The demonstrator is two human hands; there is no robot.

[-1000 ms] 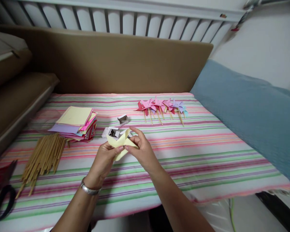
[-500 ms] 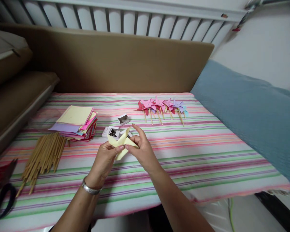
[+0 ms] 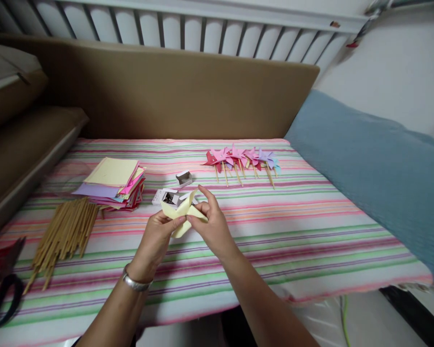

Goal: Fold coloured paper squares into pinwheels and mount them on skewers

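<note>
A pale yellow paper pinwheel [image 3: 181, 214] is held above the striped cloth [image 3: 275, 231] between both hands. My left hand [image 3: 155, 241], with a silver bracelet at the wrist, pinches its lower left part. My right hand [image 3: 211, 224] pinches the right side, index finger raised over the folded tips. Just behind the paper lies a small open white box of pins [image 3: 165, 196], and a second small box [image 3: 184, 178] sits farther back. A row of finished pinwheels [image 3: 242, 159] on sticks lies at the back right.
A stack of coloured paper squares [image 3: 112, 183] lies at the left, with a bundle of wooden sticks [image 3: 63, 233] in front of it. Black-handled scissors [image 3: 2, 289] rest at the far left edge. A brown padded board [image 3: 166, 91] stands behind; a blue cushion [image 3: 376, 164] lies right.
Both hands keep the yellow pinwheel in nearly the same place; my right hand's fingers have shifted slightly on the folded tips.
</note>
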